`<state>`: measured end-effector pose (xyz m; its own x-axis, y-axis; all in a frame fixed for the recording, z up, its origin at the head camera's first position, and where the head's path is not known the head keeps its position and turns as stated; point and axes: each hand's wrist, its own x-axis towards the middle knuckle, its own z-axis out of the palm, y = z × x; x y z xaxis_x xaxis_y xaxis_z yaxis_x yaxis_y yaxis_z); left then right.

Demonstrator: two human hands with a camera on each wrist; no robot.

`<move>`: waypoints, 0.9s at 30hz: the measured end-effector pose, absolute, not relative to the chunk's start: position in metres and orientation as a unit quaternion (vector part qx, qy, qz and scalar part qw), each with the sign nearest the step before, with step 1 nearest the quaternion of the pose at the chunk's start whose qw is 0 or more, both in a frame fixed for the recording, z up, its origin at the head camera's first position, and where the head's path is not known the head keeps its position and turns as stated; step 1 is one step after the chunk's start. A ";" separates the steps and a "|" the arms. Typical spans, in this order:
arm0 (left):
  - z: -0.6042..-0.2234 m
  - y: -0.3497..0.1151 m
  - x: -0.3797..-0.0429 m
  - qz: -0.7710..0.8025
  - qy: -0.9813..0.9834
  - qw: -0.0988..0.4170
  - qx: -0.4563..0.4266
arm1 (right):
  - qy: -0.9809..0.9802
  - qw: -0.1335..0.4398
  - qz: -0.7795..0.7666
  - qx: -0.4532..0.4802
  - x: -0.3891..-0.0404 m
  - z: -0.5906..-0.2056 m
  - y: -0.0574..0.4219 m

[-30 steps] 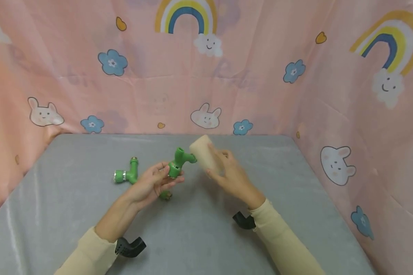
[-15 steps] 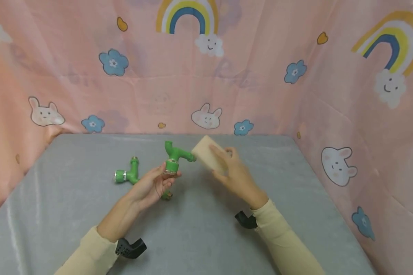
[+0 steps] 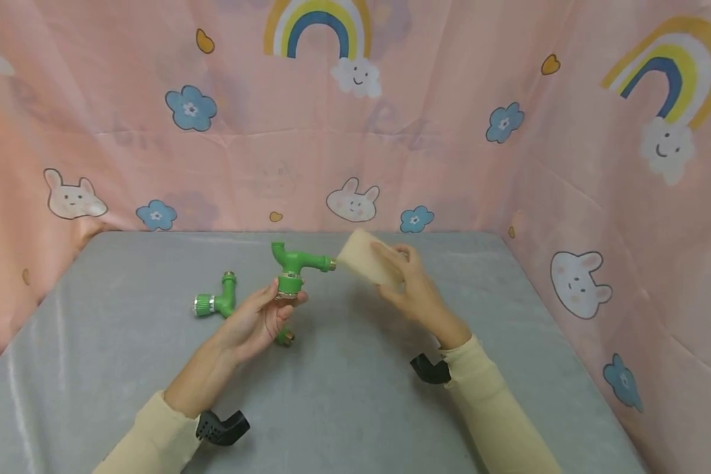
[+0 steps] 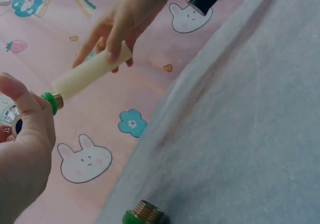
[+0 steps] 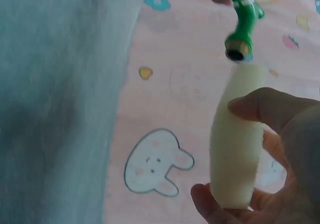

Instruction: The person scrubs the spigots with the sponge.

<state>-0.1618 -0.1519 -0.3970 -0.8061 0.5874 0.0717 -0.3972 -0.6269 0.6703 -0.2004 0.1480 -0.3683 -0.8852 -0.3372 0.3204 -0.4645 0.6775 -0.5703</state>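
My left hand [image 3: 255,326] grips a green plastic tap [image 3: 295,261] by its round knob, holding it above the table with the knob down. The tap's brass threaded end points right. In my right hand [image 3: 417,293] a cream sponge [image 3: 360,255] is pinched between thumb and fingers, its near edge right at the threaded end. Seen from the left wrist, the sponge [image 4: 87,79] lines up edge-on with the brass thread [image 4: 59,101]. In the right wrist view the sponge [image 5: 237,139] is slightly bent, just below the tap's open end [image 5: 237,49].
A second green tap [image 3: 228,296] lies on the grey cloth-covered table [image 3: 355,408], partly hidden behind my left hand and wrist. Black curved mounts [image 3: 222,428] stick out at both sleeves. A pink patterned curtain [image 3: 438,151] encloses the back and sides.
The tap has shifted left and turned, so its threaded end now points level to the right. My right hand and the sponge have moved slightly right. The second tap has stayed put.
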 end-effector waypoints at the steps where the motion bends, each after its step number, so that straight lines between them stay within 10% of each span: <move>1: -0.398 -0.152 -0.162 0.891 0.333 0.277 0.138 | -0.910 0.093 0.341 0.216 -0.201 -0.367 0.150; 27: -0.395 -0.147 -0.160 0.787 0.557 0.221 0.144 | -0.885 0.045 0.361 0.291 -0.185 -0.359 0.139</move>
